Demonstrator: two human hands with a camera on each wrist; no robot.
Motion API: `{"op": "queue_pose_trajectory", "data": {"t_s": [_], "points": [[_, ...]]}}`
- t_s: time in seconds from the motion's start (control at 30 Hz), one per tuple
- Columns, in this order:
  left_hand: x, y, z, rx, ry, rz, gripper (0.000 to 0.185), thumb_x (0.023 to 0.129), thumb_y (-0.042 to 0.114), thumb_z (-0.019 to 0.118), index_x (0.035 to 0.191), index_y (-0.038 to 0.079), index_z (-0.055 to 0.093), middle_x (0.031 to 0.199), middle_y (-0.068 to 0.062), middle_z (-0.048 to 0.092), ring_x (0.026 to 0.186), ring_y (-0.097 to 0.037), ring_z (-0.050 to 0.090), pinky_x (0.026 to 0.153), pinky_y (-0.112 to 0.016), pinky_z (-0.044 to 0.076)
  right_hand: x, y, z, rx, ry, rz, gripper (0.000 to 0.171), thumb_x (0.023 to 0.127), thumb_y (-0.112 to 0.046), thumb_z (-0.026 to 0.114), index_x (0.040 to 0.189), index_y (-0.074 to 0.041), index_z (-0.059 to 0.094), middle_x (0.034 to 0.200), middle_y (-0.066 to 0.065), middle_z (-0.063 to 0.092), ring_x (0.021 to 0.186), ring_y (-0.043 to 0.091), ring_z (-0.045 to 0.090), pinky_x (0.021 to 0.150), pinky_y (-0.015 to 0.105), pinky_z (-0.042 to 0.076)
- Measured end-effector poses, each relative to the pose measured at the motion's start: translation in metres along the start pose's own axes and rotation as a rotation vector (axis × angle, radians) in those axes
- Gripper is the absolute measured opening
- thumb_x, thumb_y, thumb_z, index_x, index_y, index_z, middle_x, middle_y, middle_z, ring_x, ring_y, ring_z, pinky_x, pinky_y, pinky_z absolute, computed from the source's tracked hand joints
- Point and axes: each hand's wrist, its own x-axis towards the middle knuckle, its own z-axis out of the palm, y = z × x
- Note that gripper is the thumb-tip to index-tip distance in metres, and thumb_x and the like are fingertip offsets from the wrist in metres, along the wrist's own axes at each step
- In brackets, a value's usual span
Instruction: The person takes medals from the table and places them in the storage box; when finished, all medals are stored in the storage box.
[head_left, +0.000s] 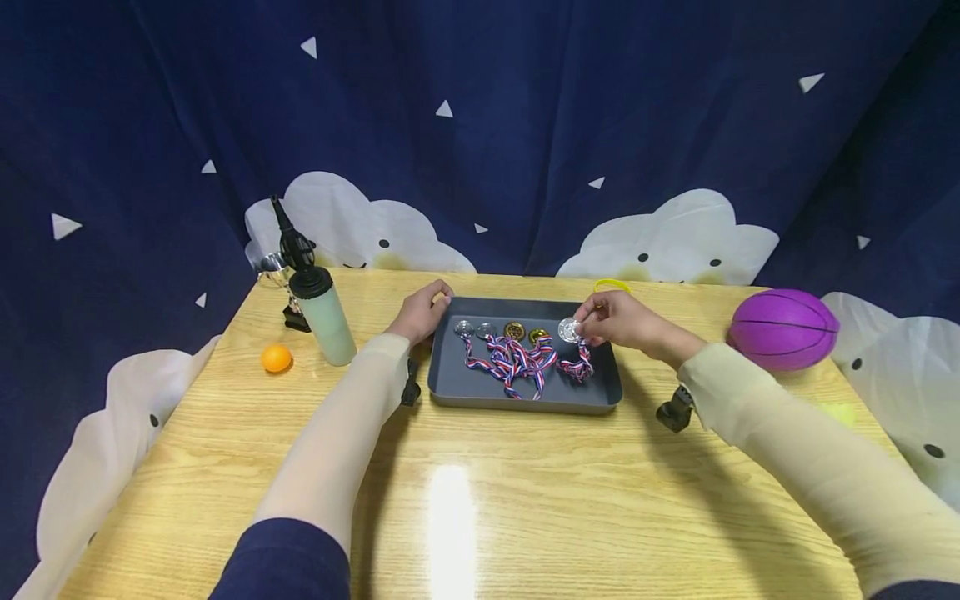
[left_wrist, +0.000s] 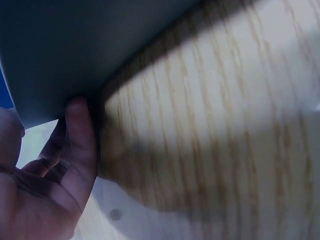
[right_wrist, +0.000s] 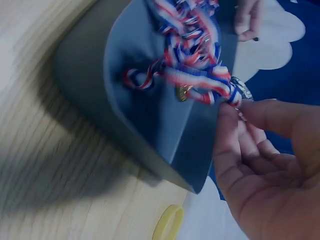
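On the wooden table stands a dark grey tray (head_left: 457, 390). My left hand (head_left: 423, 315) grips its far left corner; in the left wrist view a finger (left_wrist: 79, 120) presses against the outside of the tray wall (left_wrist: 75, 55). Over the tray's right side, my right hand (head_left: 622, 323) pinches a silver medal (head_left: 567, 330) between thumb and fingers, and its striped ribbon (head_left: 577, 367) hangs down into the tray. Two silver medals (head_left: 464, 329), a bronze-coloured medal (head_left: 514, 331) and a gold medal (head_left: 538, 336) lie inside, their red, white and blue ribbons (head_left: 510, 360) tangled together.
Left of the tray are a pale green bottle (head_left: 334, 327) with a black top, a silver trophy cup (head_left: 274, 268) on a black base and an orange ball (head_left: 276, 358). A yellow ring (head_left: 612, 284) lies behind the right hand. A purple ball (head_left: 783, 330) sits far right.
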Motion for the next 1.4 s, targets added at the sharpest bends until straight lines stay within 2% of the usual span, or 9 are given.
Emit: {"op": "queue_pose_trajectory", "data": {"t_s": [0.23, 0.43, 0.67, 0.77, 0.9, 1.03, 1.23, 1.33, 1.4], "points": [[-0.003, 0.001, 0.003, -0.009, -0.013, -0.012, 0.024, 0.114, 0.026, 0.044, 0.126, 0.012, 0.059, 0.108, -0.019, 0.066, 0.080, -0.023, 0.062, 0.068, -0.039, 0.060, 0.016, 0.008, 0.013, -0.281, 0.020, 0.017, 0.023, 0.095, 0.003, 0.070, 0.114, 0.012, 0.060, 0.084, 0.010, 0.063, 0.071, 0.011, 0.066, 0.071, 0.035, 0.062], [-0.002, 0.001, 0.002, 0.018, -0.007, 0.001, 0.023, 0.114, 0.025, 0.044, 0.126, 0.011, 0.059, 0.107, -0.018, 0.065, 0.081, -0.023, 0.060, 0.073, -0.037, 0.057, 0.027, 0.011, 0.021, -0.518, 0.034, -0.001, 0.016, 0.088, 0.001, 0.073, 0.100, 0.007, 0.065, 0.090, 0.017, 0.067, 0.075, 0.020, 0.062, 0.066, 0.029, 0.053], [-0.003, 0.000, -0.001, 0.045, -0.011, 0.003, 0.024, 0.114, 0.024, 0.044, 0.127, 0.010, 0.059, 0.096, -0.015, 0.062, 0.079, -0.023, 0.057, 0.080, -0.039, 0.052, 0.034, 0.006, 0.028, -0.627, -0.009, 0.047, 0.009, 0.088, -0.002, 0.072, 0.087, 0.007, 0.069, 0.072, 0.008, 0.064, 0.064, 0.016, 0.057, 0.058, 0.025, 0.047], [-0.003, 0.000, -0.002, 0.056, -0.012, 0.004, 0.024, 0.114, 0.024, 0.044, 0.127, 0.010, 0.059, 0.095, -0.014, 0.061, 0.079, -0.023, 0.056, 0.083, -0.040, 0.051, 0.036, 0.005, 0.030, -0.664, -0.031, 0.080, 0.007, 0.089, 0.001, 0.067, 0.088, 0.007, 0.071, 0.072, 0.009, 0.064, 0.065, 0.017, 0.056, 0.057, 0.026, 0.047], [-0.003, -0.001, -0.003, 0.076, -0.008, 0.008, 0.024, 0.114, 0.023, 0.045, 0.128, 0.010, 0.060, 0.093, -0.012, 0.059, 0.080, -0.023, 0.055, 0.085, -0.040, 0.050, 0.039, 0.009, 0.032, -0.680, -0.035, 0.086, 0.010, 0.088, 0.002, 0.065, 0.093, 0.008, 0.072, 0.077, 0.009, 0.065, 0.068, 0.017, 0.057, 0.059, 0.024, 0.048], [-0.002, -0.001, -0.003, 0.082, -0.005, 0.017, 0.023, 0.113, 0.023, 0.045, 0.126, 0.011, 0.060, 0.090, -0.011, 0.058, 0.079, -0.023, 0.055, 0.084, -0.041, 0.050, 0.040, 0.011, 0.032, -0.671, -0.031, 0.064, 0.009, 0.091, -0.001, 0.067, 0.087, 0.005, 0.073, 0.071, 0.006, 0.064, 0.062, 0.014, 0.055, 0.057, 0.023, 0.046], [-0.003, -0.001, -0.005, 0.131, -0.005, 0.018, 0.022, 0.113, 0.024, 0.048, 0.125, 0.013, 0.062, 0.103, -0.015, 0.066, 0.084, -0.024, 0.059, 0.084, -0.041, 0.053, 0.033, 0.006, 0.018, -0.533, 0.009, 0.020, 0.016, 0.100, -0.007, 0.067, 0.092, 0.007, 0.068, 0.069, 0.011, 0.067, 0.054, 0.013, 0.064, 0.056, 0.028, 0.056], [-0.002, 0.002, -0.008, 0.169, 0.009, -0.001, 0.024, 0.112, 0.026, 0.050, 0.129, 0.013, 0.061, 0.111, -0.017, 0.068, 0.091, -0.028, 0.061, 0.086, -0.044, 0.053, 0.034, 0.006, 0.008, -0.491, 0.096, -0.063, 0.020, 0.103, -0.013, 0.064, 0.099, 0.006, 0.067, 0.081, 0.016, 0.069, 0.067, 0.019, 0.068, 0.065, 0.036, 0.059], [-0.001, 0.006, -0.011, 0.204, 0.048, -0.003, 0.031, 0.111, 0.031, 0.050, 0.136, 0.014, 0.058, 0.120, -0.020, 0.067, 0.103, -0.033, 0.062, 0.092, -0.049, 0.051, 0.038, 0.007, 0.003, -0.503, 0.155, -0.130, 0.026, 0.106, -0.019, 0.061, 0.110, 0.006, 0.067, 0.098, 0.022, 0.072, 0.086, 0.030, 0.070, 0.081, 0.043, 0.059]]}}
